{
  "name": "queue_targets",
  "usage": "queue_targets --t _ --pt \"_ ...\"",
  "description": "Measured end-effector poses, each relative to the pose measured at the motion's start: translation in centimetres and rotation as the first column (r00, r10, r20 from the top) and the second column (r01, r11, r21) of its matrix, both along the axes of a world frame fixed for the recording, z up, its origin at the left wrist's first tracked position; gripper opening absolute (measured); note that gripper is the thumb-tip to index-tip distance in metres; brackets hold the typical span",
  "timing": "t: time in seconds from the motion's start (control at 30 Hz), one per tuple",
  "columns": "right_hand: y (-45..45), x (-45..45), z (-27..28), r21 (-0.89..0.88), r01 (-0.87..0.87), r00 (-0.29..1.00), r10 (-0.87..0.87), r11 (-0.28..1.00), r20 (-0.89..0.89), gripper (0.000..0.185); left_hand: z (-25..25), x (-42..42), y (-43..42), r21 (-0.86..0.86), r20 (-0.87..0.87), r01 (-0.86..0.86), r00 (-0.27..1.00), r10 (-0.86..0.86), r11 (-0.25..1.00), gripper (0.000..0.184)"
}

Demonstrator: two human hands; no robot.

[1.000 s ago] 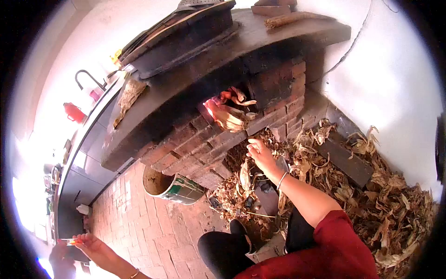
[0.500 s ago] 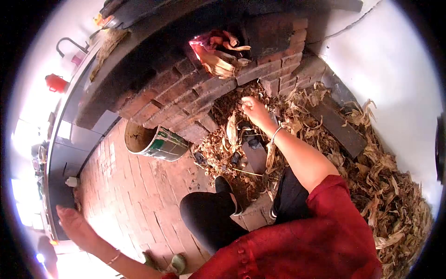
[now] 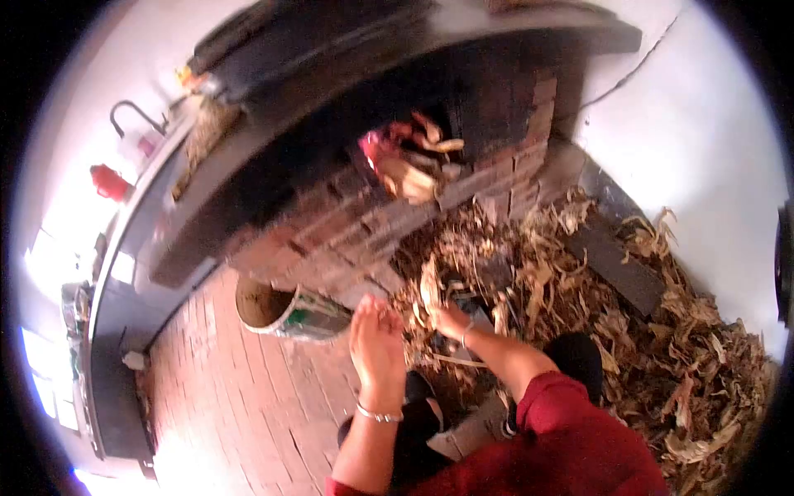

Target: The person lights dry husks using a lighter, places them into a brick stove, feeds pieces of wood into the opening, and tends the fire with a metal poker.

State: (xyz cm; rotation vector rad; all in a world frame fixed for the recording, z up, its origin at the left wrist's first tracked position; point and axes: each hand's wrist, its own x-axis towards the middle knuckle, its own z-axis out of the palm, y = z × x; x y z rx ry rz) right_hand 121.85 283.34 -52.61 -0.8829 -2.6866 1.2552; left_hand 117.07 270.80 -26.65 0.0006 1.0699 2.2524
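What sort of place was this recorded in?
Most likely a home kitchen, perhaps a rural one. A brick stove has a glowing, husk-stuffed opening, a pile of dry husks covers the floor beside it, and a curved tap rises by the counter on the left.

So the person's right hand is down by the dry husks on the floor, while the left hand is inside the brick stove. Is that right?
Not quite: the left hand isn't inside the brick stove. The head view shows it outside, in front of the stove. The right hand is indeed down by the dry husks on the floor.
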Motion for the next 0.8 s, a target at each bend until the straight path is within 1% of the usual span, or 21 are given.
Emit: queue_targets --t 0.03,0.07,0.1,0.13,0.17,0.2,0.23,0.27,0.33,0.37,0.4,0.47,0.5,0.57,0.6,0.63,0.7,0.77,0.8 --pt "-0.3 0.0 -0.5 0.094 0.012 1.0 -0.011 0.996 -0.011 0.04 0.6 0.4 -0.1 -0.009 -0.006 -0.003 1.0 0.002 1.0 0.016" --pt "-0.4 -0.2 -0.9 0.102 0.023 0.999 -0.02 0.995 -0.033 0.04 0.8 0.5 -0.3 0.009 -0.013 0.024 1.0 -0.024 1.0 0.016" --pt "-0.3 -0.5 -1.7 0.081 -0.001 1.0 0.0 0.997 0.006 0.041 1.0 0.6 -0.4 0.024 -0.018 0.047 0.999 -0.047 0.999 0.017" --pt "-0.1 -0.7 -1.3 0.057 -0.025 0.999 0.022 0.998 0.048 0.043 1.4 1.0 -0.4 0.024 0.022 0.027 0.999 -0.028 0.999 0.016" --pt "0.1 -1.1 -1.0 0.028 -0.048 0.995 0.045 0.998 0.094 0.045 1.3 1.0 -0.4 0.024 0.011 0.032 0.999 -0.033 0.999 0.016" --pt "0.0 -1.2 -0.8 -0.091 0.027 0.982 -0.009 0.995 0.187 0.045 1.1 1.1 -0.7 0.009 0.006 0.051 0.999 -0.051 0.999 0.016" --pt "-0.1 -1.1 -0.4 -0.093 0.03 0.983 -0.013 0.995 0.181 0.045 1.0 1.2 -0.8 -0.007 0.002 0.068 0.998 -0.068 0.998 0.016" --pt "-0.1 -0.9 -0.1 -0.139 0.063 0.983 -0.037 0.988 0.18 0.046 0.9 1.2 -0.9 -0.012 0.007 0.081 0.997 -0.08 0.997 0.016" --pt "0.1 -0.8 0.7 -0.183 0.051 0.975 -0.009 0.982 0.223 0.047 1.0 1.2 -0.9 -0.02 0.013 0.084 0.996 -0.084 0.996 0.017" --pt "0.1 -1.0 -0.7 -0.185 0.053 0.976 -0.012 0.981 0.218 0.047 1.0 1.2 -0.9 -0.024 0.024 0.085 0.996 -0.084 0.996 0.017" --pt "-0.1 -1.1 -2.2 -0.057 0.021 0.986 -0.012 0.998 0.167 0.046 1.0 1.2 -0.9 0.006 0.033 0.093 0.995 -0.093 0.996 0.017" --pt "-0.1 -1.2 -1.2 -0.108 0.09 0.976 -0.066 0.99 0.209 0.045 0.8 1.1 -0.8 0.01 0.026 0.098 0.995 -0.098 0.995 0.017" --pt "0.1 -1.3 -0.8 -0.109 0.09 0.976 -0.066 0.99 0.207 0.045 0.8 1.2 -0.8 0.014 0.025 0.098 0.995 -0.099 0.995 0.017" --pt "0.3 -1.2 -0.2 -0.273 0.058 0.993 -0.026 0.96 0.117 0.045 1.0 1.4 -0.6 0.001 0.031 0.094 0.995 -0.093 0.996 0.017" --pt "0.5 -1.5 0.2 -0.231 0.084 0.991 -0.057 0.969 0.122 0.047 1.2 1.5 -0.4 -0.01 0.035 0.091 0.995 -0.09 0.996 0.017" --pt "0.5 -1.6 0.7 -0.134 0.067 0.998 -0.064 0.989 0.025 0.047 1.3 1.6 -0.4 -0.009 0.037 0.093 0.995 -0.093 0.996 0.017" --pt "1.9 -1.6 1.9 -0.198 0.083 0.996 -0.079 0.977 0.027 0.045 1.4 1.5 -0.2 -0.019 0.036 0.081 0.996 -0.08 0.997 0.017" --pt "3.7 -1.7 3.3 -0.162 0.098 0.995 -0.091 0.982 0.045 0.041 1.3 1.3 -0.1 -0.005 0.031 0.088 0.996 -0.087 0.996 0.017" --pt "4.7 -1.3 3.9 -0.104 0.029 1.0 -0.029 0.994 0.001 0.037 1.3 1.3 -0.1 0.008 0.024 0.091 0.996 -0.091 0.996 0.017"
